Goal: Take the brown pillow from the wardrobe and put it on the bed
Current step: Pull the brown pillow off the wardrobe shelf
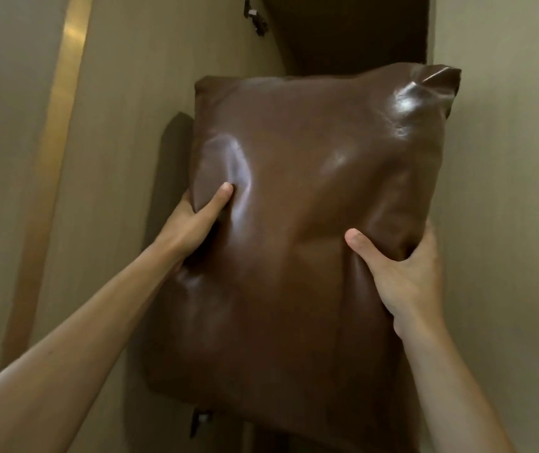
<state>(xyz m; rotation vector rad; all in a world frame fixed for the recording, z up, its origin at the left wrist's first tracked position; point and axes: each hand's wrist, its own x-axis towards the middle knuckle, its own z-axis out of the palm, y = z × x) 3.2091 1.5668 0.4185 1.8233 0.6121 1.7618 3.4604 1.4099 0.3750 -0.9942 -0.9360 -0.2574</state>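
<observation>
The brown pillow (294, 223) fills the centre of the frame, held up in the air in front of the dark opening of the wardrobe (353, 31) at the upper middle. Its long axis runs from the lower left of the frame up towards the upper right, with one puckered corner standing just below the opening. It looks to be clear of the shelf already, though its far side is hidden, so I cannot say whether anything behind it touches the cupboard.

Both hands reach up from the bottom of the frame and sit on opposite long edges, about level with the pillow's middle. The left hand (196, 220) is clamped on the left edge, thumb pressed into the shiny cover so it dimples, fingers out of sight behind. The right hand (402, 269) grips the right edge the same way, thumb on the front face, fingers wrapped round the back. Neither is clearly nearer; the load is shared.

A pale open wardrobe door (150, 93) with a hinge (255, 18) stands at the left, a plain panel at the right, so the pillow sits in a narrow gap. No bed is in view; to my eye the next move is to draw the pillow down and back towards the body, then turn away.
</observation>
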